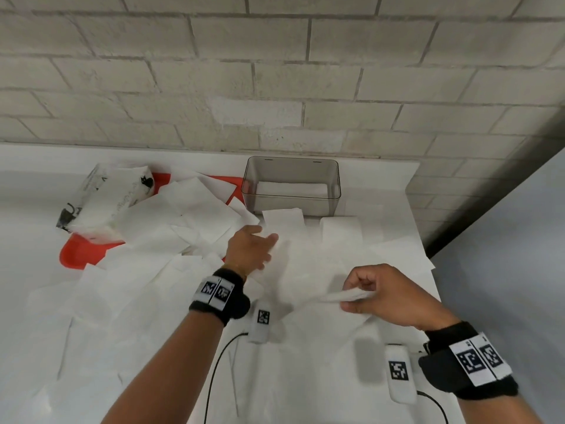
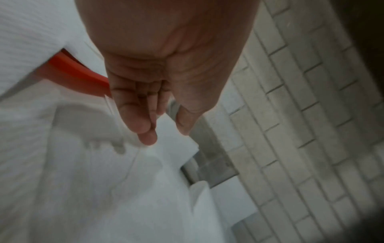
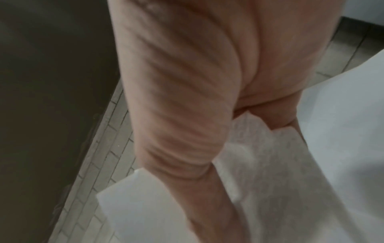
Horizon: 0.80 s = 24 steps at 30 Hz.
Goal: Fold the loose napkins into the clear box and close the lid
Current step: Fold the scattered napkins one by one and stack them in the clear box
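Napkin (image 1: 308,280) in work, thin white tissue, spread just in front of the clear box (image 1: 292,186) on the white table (image 1: 30,215), near edge pinched up between thumb and curled fingers of the right hand (image 1: 388,296). Left hand (image 1: 249,250) flat and relaxed at the far left corner of the same sheet, fingers straight, grasping nothing. Clear box against the brick wall, lid off and not to be made out, a low layer of white tissue already inside. Two folded napkins (image 1: 312,229) touching the box front; many loose sheets (image 1: 171,234) heaped to the left over an orange tray (image 1: 78,250), beside a tissue pack (image 1: 107,198). Very light, limp, easily torn and creased, probably; best taken at corners or edges with a gentle pinch, then smoothed flat with an open palm.
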{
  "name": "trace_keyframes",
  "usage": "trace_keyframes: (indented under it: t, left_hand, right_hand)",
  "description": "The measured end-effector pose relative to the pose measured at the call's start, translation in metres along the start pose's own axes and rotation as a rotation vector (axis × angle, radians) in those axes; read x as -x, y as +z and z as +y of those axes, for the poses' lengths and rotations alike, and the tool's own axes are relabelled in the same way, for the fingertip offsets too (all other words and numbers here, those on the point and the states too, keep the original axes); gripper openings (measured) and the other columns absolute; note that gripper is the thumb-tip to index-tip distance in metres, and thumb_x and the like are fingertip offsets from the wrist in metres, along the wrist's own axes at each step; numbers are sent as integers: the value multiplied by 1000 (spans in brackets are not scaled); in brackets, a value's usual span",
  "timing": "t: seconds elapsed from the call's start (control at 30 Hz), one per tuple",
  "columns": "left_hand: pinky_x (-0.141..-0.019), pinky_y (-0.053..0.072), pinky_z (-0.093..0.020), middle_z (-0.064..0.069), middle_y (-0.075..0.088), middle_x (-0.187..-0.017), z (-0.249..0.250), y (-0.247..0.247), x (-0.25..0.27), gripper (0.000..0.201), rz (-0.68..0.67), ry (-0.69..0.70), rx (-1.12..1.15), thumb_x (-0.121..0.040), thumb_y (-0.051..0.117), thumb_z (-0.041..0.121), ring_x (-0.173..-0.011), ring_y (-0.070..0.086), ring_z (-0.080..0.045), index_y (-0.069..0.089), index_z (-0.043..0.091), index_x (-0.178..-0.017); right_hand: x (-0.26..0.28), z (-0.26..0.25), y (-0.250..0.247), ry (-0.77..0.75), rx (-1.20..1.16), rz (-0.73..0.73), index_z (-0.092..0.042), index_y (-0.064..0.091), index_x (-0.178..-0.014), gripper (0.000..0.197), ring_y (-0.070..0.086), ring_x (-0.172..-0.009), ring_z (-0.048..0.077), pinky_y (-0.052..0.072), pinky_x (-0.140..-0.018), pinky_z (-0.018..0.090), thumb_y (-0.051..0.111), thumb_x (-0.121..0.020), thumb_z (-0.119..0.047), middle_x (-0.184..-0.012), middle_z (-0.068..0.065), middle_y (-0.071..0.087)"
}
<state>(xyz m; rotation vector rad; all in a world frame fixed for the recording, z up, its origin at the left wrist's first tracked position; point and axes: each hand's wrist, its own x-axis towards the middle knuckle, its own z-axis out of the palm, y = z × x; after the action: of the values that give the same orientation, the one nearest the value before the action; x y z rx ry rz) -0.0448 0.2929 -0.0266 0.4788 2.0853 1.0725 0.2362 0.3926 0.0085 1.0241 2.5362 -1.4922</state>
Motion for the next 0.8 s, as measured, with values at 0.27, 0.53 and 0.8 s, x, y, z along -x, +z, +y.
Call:
trace_keyframes:
  t: [0.27, 0.53, 0.8]
  left_hand:
    - [-55, 64, -35, -12, 76, -76, 13, 24, -61, 36, 103, 15, -202, -94, 69, 39, -49, 68, -21, 67, 4, -102]
    - [-85, 57, -32, 2, 72, -74, 9, 30, -64, 28, 187, 92, -195, -90, 68, 44, -78, 71, -24, 71, 19, -78]
    - [-102, 53, -45, -11, 75, -123, 4, 12, -2, 31, -207, 28, 803, -95, 59, 17, -117, 69, -34, 71, 8, -123]
  right_hand:
    - [4, 9, -1, 81, 58, -23, -36, 70, -109, 32, 70, -94, -4, 58, -91, 28, 84, -81, -27, -102, -19, 76]
    - [12, 7, -10, 76, 44, 53, -36, 73, -96, 17, 68, -88, -7, 50, -79, 20, 77, -87, -51, -94, -28, 74]
    - [30, -51, -36, -149, -336, 171, -18, 77, -96, 12, 76, -90, 17, 57, -80, 25, 77, -89, -27, -96, 1, 80]
